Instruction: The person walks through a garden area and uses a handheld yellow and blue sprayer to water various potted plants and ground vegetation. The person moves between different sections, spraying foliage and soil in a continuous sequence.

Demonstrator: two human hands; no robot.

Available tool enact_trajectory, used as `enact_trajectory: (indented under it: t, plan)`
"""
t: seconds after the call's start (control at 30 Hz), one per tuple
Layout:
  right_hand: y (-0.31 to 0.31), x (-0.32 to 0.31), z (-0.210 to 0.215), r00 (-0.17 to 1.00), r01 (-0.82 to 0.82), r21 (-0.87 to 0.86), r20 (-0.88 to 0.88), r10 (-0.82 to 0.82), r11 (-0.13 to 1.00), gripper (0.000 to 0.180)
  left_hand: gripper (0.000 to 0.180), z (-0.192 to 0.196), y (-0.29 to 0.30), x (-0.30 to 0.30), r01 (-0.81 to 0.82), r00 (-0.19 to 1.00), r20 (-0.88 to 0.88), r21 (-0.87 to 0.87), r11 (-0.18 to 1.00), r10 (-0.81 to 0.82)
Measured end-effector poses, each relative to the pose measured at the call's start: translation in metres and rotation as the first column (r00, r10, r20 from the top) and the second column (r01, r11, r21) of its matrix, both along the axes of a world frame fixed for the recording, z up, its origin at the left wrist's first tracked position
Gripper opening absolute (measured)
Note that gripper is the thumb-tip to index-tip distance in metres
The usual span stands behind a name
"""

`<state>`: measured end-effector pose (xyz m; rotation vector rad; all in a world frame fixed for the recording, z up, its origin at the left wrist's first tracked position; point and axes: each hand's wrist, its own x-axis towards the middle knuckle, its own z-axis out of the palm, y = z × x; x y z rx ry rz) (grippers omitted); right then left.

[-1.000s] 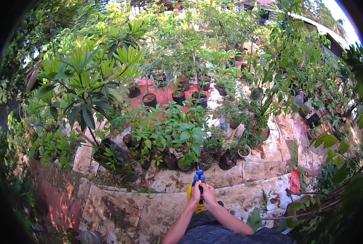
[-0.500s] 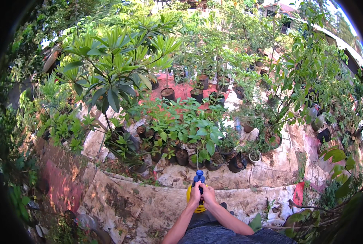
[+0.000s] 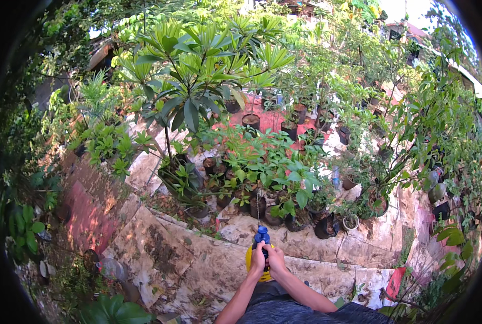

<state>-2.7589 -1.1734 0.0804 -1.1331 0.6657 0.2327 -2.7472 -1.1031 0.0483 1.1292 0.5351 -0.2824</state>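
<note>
Spray bottle (image 3: 261, 249), yellow body, blue nozzle, sitting at 6 o'clock, both hands closing around it: left hand (image 3: 258, 258), right hand (image 3: 276, 257). View swinging left since a second ago; big leafy shrub (image 3: 198, 81) now at 11 o'clock, potted plants (image 3: 276, 189) at 12. Grip unchanged, aim shifting.

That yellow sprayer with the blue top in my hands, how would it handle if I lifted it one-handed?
The sprayer looks like rigid plastic, so probably stiff. Both hands, left and right, grip it, hinting at some weight. Its blue top may make it tippy.
</note>
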Motion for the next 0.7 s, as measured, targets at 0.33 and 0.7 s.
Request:
enact_trajectory:
  t: [0.33, 0.7]
  plan:
    - [0.007, 0.011, -0.004, 0.989, -0.143, -0.001, 0.048, 0.143, 0.99, 0.031, 0.039, -0.012, 0.009, 0.002, -0.148, 0.987, 0.069, 0.07, 0.986, 0.144]
    - [0.01, 0.026, 0.002, 0.969, -0.238, -0.03, 0.066, 0.24, 0.971, 0.03, 0.034, -0.001, 0.01, 0.008, -0.261, 0.962, 0.107, 0.095, 0.961, 0.251]
